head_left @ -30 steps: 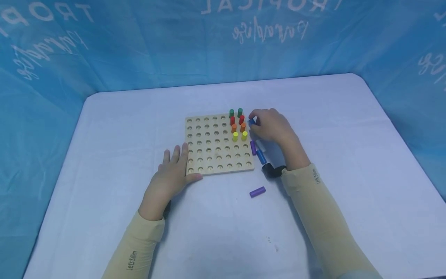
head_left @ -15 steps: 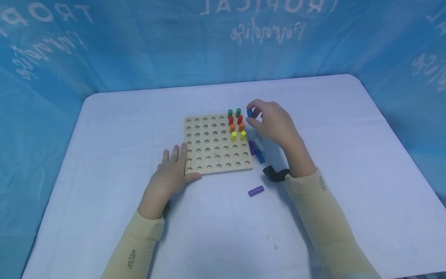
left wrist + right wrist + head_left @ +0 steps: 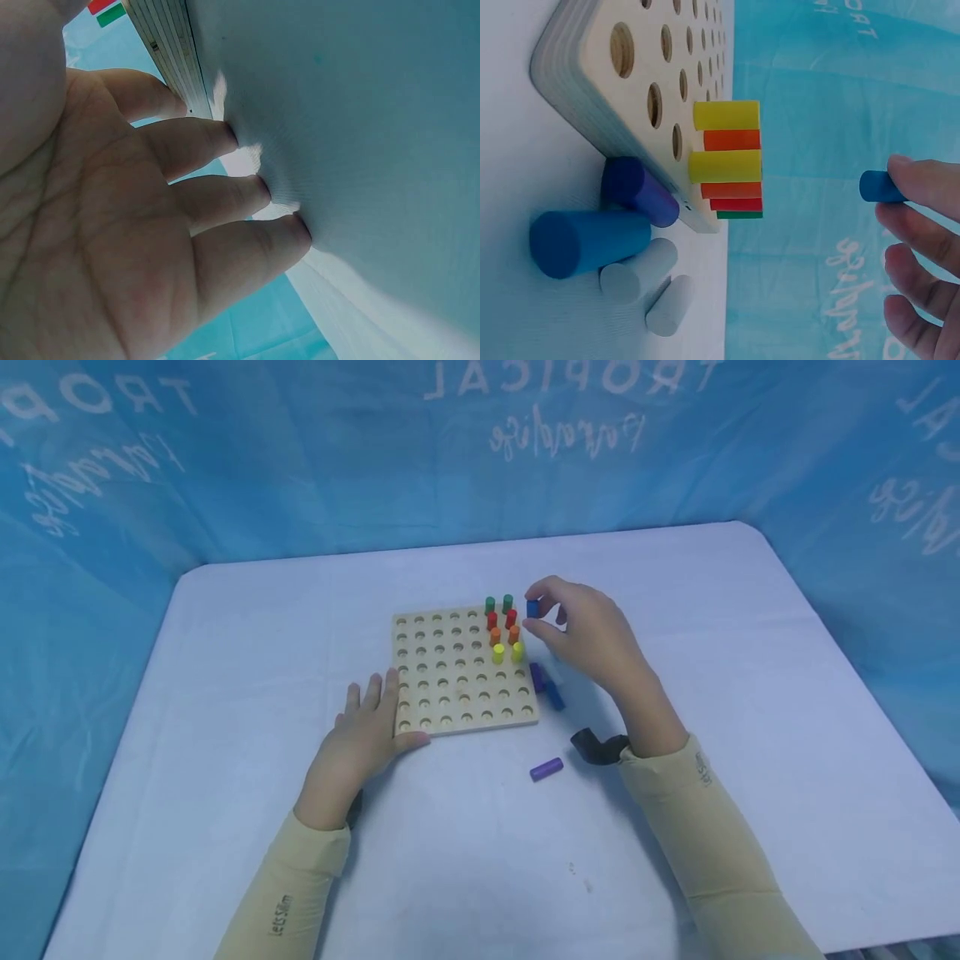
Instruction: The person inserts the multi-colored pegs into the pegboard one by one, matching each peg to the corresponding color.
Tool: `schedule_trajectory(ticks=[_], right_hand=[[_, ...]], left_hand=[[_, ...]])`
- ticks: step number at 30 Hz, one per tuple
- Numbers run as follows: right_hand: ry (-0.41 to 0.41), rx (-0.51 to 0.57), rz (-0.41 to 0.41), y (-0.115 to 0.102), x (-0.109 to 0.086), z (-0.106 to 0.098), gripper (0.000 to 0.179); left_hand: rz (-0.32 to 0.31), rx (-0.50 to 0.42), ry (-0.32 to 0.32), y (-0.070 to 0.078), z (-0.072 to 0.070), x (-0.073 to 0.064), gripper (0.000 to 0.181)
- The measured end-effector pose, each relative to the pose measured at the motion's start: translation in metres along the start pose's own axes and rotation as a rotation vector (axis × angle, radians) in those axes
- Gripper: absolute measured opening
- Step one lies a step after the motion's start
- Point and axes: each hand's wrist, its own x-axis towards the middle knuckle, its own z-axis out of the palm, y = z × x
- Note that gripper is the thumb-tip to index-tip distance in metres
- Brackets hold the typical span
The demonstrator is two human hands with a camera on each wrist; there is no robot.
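Observation:
My right hand (image 3: 592,625) pinches a blue peg (image 3: 881,187) between thumb and index finger. In the head view it is raised by the back right corner of a wooden pegboard (image 3: 487,727). Pairs of green (image 3: 507,602), red (image 3: 511,617), orange (image 3: 513,634) and yellow pegs (image 3: 517,652) stand in the two rightmost columns at that corner. My left hand (image 3: 356,743) lies spread along the board's left edge, thumb at the front left corner. The left wrist view shows its straight fingertips (image 3: 296,232) against the white tabletop.
Beside the board's right edge lie a purple peg (image 3: 639,187), another blue peg (image 3: 589,241) and two white pegs (image 3: 639,271). A second purple peg (image 3: 547,769) lies in front of the board. A blue printed cloth (image 3: 337,460) hangs behind the white table (image 3: 247,643).
My right hand has lifted the blue peg from beside the board and brought it slightly back and left, now held upright. The left hand stays in place on the board's edge.

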Motion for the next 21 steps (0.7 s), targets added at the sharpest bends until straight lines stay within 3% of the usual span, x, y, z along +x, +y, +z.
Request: schedule_trajectory(ticks=[6, 21], right_hand=[[0.014, -0.006, -0.030, -0.0021, -0.0030, -0.0025, 0.037], [-0.072, -0.055, -0.045, -0.0037, -0.0052, -0.0028, 0.033]], left_hand=[[0.001, 0.003, 0.003, 0.0004, -0.0003, -0.0015, 0.102], [0.002, 0.000, 0.000, 0.0005, -0.0006, -0.0013, 0.102]])
